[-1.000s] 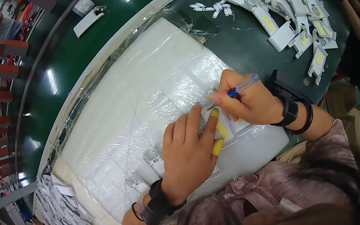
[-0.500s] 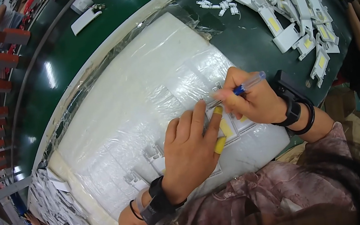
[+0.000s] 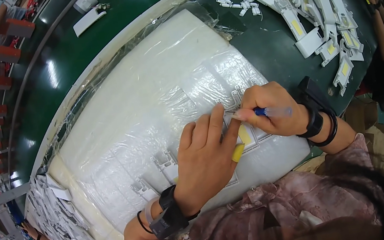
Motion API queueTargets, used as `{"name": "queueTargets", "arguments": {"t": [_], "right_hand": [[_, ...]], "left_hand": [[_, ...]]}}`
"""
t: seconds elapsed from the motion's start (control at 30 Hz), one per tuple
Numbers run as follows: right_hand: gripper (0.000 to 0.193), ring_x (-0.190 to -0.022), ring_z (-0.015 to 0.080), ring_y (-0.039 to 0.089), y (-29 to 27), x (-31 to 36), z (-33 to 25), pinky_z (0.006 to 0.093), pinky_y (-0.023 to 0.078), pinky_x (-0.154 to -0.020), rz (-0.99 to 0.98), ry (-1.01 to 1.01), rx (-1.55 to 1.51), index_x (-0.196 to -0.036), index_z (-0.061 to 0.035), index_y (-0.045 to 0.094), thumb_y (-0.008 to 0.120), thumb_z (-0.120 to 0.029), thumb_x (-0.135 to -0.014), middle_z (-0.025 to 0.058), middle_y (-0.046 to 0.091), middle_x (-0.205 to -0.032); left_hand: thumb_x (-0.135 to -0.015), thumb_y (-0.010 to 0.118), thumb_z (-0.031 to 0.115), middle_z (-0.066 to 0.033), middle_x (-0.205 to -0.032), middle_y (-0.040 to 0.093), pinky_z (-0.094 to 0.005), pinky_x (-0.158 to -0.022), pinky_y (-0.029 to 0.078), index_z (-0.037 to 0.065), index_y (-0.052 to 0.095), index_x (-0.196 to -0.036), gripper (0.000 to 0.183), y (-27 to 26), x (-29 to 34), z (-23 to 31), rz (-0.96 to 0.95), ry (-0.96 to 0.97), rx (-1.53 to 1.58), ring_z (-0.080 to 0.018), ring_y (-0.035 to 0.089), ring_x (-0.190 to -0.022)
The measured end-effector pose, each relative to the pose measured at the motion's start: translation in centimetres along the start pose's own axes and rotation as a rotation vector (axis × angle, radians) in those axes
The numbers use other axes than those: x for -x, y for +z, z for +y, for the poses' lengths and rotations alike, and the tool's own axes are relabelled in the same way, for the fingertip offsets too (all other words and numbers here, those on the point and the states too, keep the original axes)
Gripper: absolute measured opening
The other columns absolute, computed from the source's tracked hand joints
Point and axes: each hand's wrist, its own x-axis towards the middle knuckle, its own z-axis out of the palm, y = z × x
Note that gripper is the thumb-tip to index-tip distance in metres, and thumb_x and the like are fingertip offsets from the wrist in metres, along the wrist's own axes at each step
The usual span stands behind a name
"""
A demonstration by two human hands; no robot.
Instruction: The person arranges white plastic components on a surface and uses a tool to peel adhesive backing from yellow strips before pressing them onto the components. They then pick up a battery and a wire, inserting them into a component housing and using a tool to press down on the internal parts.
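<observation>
Fingers stretched out, my left hand [image 3: 204, 161] lies over a row of flat white plastic parts, with a yellow finger cover [image 3: 238, 153] on its thumb. My right hand [image 3: 270, 99] grips a pen [image 3: 277, 112] with a clear barrel and a blue section. The pen's tip end is beside my left fingertips, over a white part with a yellow panel [image 3: 245, 135]; the exact contact is hidden by my fingers. More white plastic parts [image 3: 164, 162] lie left of my left hand. All rest on a white pad [image 3: 114, 107] wrapped in clear plastic.
A heap of white parts with yellow panels [image 3: 319, 2] lies at the far right of the green table [image 3: 265, 44]. Small white pieces [image 3: 246, 6] are beside it. Another white heap [image 3: 57, 208] sits at the left. Beyond runs a green belt [image 3: 57, 71]. Co-workers are at both sides.
My right hand has shifted slightly right and down, and the pen's barrel now points more level. The left hand stays nearly in place. The whole view has shifted a little.
</observation>
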Motion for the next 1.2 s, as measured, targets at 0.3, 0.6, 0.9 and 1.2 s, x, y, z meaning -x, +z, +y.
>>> {"name": "queueTargets", "arguments": {"t": [0.3,0.6,0.9,1.2], "right_hand": [[0.014,-0.053,0.0072,0.058,-0.47,0.17,-0.11,0.0233,0.043,-0.048,0.044,0.170,-0.184,-0.088,-0.0031,0.056,0.066,-0.010,-0.096,0.0044,0.062,-0.070],[0.013,-0.053,0.0104,0.060,-0.19,-0.01,0.27,0.0246,0.044,-0.049,-0.016,0.051,-0.122,-0.087,-0.0030,0.058,0.068,-0.009,-0.094,0.0057,0.062,-0.070],[0.014,-0.053,0.0099,0.060,-0.15,-0.07,0.22,0.0245,0.044,-0.048,0.023,0.038,-0.105,-0.087,-0.0027,0.058,0.067,-0.010,-0.095,0.0043,0.062,-0.068],[0.018,-0.055,0.0175,0.056,-0.38,0.46,0.02,0.0293,0.042,-0.051,0.131,0.197,-0.213,-0.085,-0.0050,0.058,0.070,-0.014,-0.093,0.0066,0.058,-0.069]], "left_hand": [[-0.080,0.070,0.025,-0.0148,-0.136,0.051,-0.0420,-0.101,0.040,0.008,0.064,-0.126,0.049,-0.02,-0.01,0.01,-0.005,0.000,-0.009,-0.0283,0.050,-0.118],[-0.080,0.070,0.026,-0.0143,-0.138,0.050,-0.0431,-0.102,0.038,0.009,0.063,-0.128,0.052,0.16,0.10,0.01,-0.011,-0.001,-0.023,-0.0281,0.049,-0.119],[-0.080,0.071,0.028,-0.0146,-0.136,0.051,-0.0432,-0.101,0.040,0.009,0.062,-0.128,0.052,0.18,0.00,-0.02,-0.007,0.004,-0.023,-0.0286,0.050,-0.118],[-0.080,0.071,0.028,-0.0148,-0.137,0.051,-0.0435,-0.101,0.040,0.009,0.062,-0.128,0.052,0.10,-0.04,-0.03,-0.018,0.005,-0.029,-0.0288,0.050,-0.117]]}}
